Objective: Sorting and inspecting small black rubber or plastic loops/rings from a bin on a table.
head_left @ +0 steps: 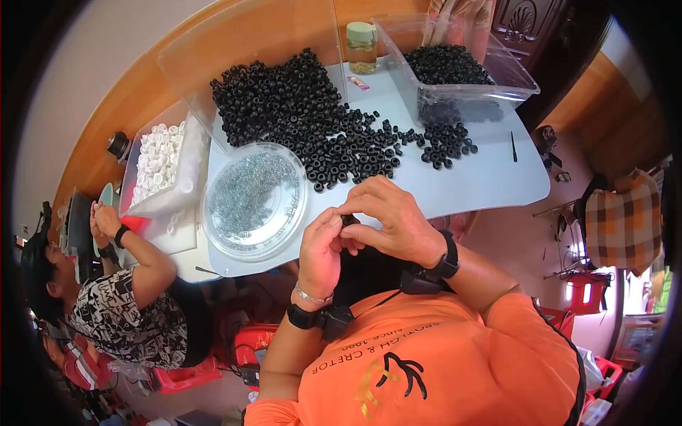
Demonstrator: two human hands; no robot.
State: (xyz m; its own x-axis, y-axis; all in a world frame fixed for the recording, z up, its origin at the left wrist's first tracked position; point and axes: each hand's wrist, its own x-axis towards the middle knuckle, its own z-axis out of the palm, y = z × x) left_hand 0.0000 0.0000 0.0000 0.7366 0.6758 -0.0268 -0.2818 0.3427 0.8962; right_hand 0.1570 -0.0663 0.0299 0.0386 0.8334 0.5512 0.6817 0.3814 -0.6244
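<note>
Just past the table's near edge, my two hands meet in front of my chest. My left hand is closed, thumb and fingers pinching a small black ring-shaped part, which is mostly covered by fingers. From the other side my right hand grips the same part between thumb and forefinger. Beyond them, a large heap of black ring-shaped parts spreads over the light table, with a smaller cluster to its right. Nearest my left hand is a round clear tray holding many tiny transparent pieces.
At the back right, a clear bin contains more black parts; beside it stand a green-lidded jar and a small wrapper. A thin black tool lies at right. Leftward are a bin of white parts and another seated person.
</note>
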